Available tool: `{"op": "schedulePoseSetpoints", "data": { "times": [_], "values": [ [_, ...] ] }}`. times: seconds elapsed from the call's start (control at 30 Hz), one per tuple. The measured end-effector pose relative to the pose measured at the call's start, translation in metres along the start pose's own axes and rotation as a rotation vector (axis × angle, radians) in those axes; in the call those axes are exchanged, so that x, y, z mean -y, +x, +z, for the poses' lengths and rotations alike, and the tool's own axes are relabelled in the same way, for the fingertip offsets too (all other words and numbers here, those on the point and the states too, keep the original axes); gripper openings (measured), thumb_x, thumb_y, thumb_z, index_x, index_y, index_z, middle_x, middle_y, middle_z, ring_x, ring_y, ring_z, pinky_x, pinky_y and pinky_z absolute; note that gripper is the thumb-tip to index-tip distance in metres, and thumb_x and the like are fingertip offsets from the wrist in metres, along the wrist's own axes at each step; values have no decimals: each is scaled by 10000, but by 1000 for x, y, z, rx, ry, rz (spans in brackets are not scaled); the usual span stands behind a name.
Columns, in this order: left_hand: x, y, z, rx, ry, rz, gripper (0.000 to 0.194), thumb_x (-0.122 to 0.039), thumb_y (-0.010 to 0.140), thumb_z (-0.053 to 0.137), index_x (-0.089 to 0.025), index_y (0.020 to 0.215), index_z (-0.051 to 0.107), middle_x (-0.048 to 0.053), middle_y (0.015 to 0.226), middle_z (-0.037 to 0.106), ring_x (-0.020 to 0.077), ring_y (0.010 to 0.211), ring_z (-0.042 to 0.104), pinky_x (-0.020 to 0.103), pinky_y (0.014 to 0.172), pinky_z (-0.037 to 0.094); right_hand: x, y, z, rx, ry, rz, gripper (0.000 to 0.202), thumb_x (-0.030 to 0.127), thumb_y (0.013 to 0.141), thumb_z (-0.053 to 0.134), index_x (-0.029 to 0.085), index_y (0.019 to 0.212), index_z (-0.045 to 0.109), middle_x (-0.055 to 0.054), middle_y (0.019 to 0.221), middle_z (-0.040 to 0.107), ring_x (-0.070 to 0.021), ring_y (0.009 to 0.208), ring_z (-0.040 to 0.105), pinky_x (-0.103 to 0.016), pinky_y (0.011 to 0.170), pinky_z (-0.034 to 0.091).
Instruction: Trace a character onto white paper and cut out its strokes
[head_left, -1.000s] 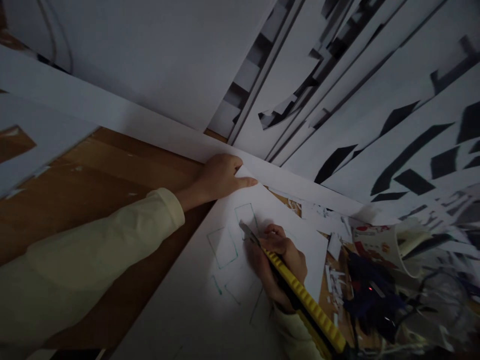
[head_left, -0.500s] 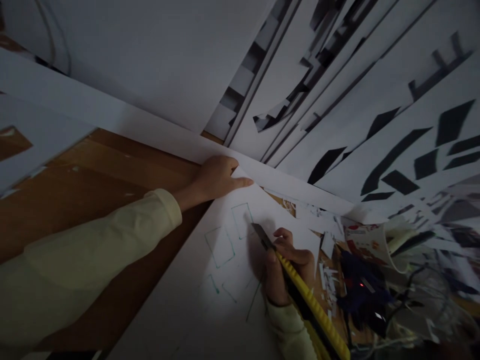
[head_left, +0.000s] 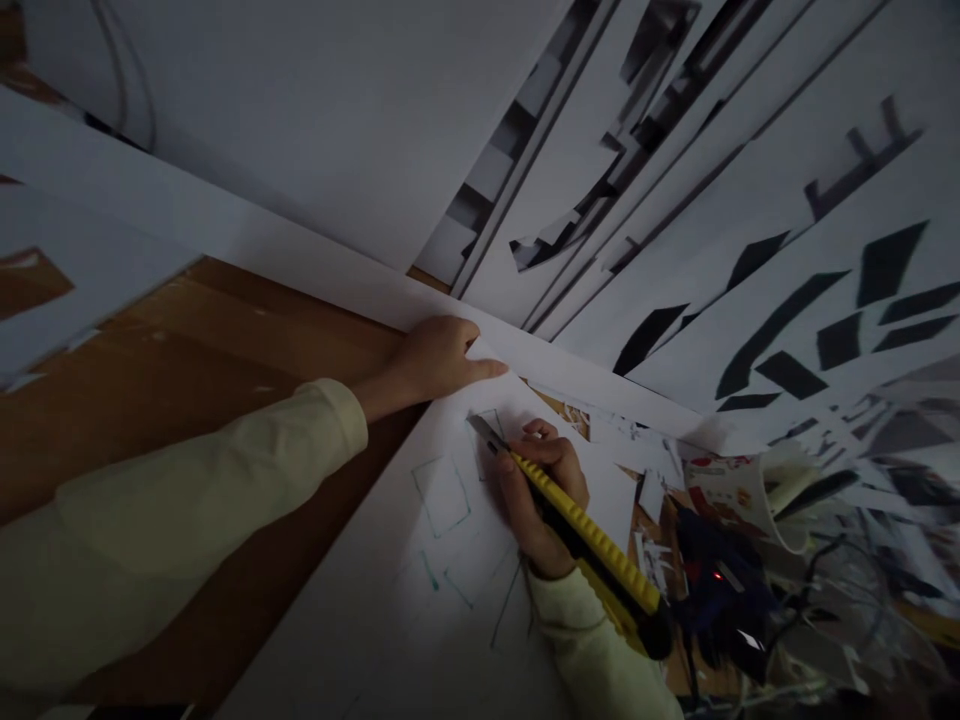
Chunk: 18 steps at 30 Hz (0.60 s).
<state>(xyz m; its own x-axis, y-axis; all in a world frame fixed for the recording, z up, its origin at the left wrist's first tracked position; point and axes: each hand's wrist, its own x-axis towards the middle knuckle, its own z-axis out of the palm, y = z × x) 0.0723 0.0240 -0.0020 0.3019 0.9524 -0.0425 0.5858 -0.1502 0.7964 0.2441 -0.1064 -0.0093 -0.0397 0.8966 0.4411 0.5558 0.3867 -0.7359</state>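
Over the sheet (head_left: 322,610), the right hand (head_left: 531,525) grips a knife (head_left: 600,540) slanting to a drawn box (head_left: 490,424) near the corner the left hand (head_left: 439,358) clasps.

Open counter (head_left: 285,320) here, a bare lane between the left sleeve (head_left: 225,480) and the long white strip (head_left: 315,265)! The white sheet (head_left: 330,620) lies open too, low and left of the right hand (head_left: 534,525) and its slanting yellow cutter (head_left: 592,535). Beyond the strip, white panels (head_left: 300,110) block. Rightward, a cup (head_left: 724,492) and dark blue tool (head_left: 705,540) crowd the way.
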Motion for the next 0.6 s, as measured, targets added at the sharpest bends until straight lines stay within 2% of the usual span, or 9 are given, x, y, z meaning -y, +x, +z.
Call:
{"op": "schedulePoseSetpoints", "data": {
  "times": [0.17, 0.37, 0.47, 0.53, 0.6],
  "values": [
    [0, 0, -1, -4, -11, 4, 499, -520, 729, 716, -222, 545, 360, -48, 504, 386, 118, 501, 328, 313, 545, 186, 3, 2, -2, 4, -5, -47, 140, 174, 841, 701, 230, 946, 626, 65, 690, 570, -130, 662, 597, -368, 865, 542],
    [2, 1, 1, -28, 6, 24, 511, -533, 712, 722, -225, 532, 356, -39, 510, 389, 126, 517, 325, 319, 554, 183, 8, 7, -1, 28, -43, -8, 96, 200, 848, 696, 226, 894, 616, 9, 853, 605, -142, 731, 620, -341, 765, 571],
    [2, 0, 1, -25, 5, 25, 495, -520, 721, 718, -222, 543, 364, -33, 535, 397, 130, 540, 336, 320, 571, 187, 9, 9, 0, 68, -43, -44, 98, 166, 849, 674, 227, 879, 603, 20, 776, 604, -166, 778, 645, -371, 827, 563],
    [1, -1, 1, -25, -2, 13, 492, -508, 721, 722, -220, 546, 364, -35, 540, 386, 129, 551, 335, 319, 580, 189, 10, 10, 1, 90, -47, -60, 111, 152, 845, 661, 234, 871, 591, 29, 700, 592, -183, 781, 647, -379, 817, 562],
    [1, -2, 1, -29, -18, 1, 493, -496, 715, 727, -217, 543, 359, -41, 531, 371, 122, 550, 325, 317, 581, 187, 11, 11, 1, 85, -62, -49, 109, 165, 842, 665, 238, 865, 588, 22, 706, 593, -183, 766, 640, -362, 767, 562]
  ]
}}
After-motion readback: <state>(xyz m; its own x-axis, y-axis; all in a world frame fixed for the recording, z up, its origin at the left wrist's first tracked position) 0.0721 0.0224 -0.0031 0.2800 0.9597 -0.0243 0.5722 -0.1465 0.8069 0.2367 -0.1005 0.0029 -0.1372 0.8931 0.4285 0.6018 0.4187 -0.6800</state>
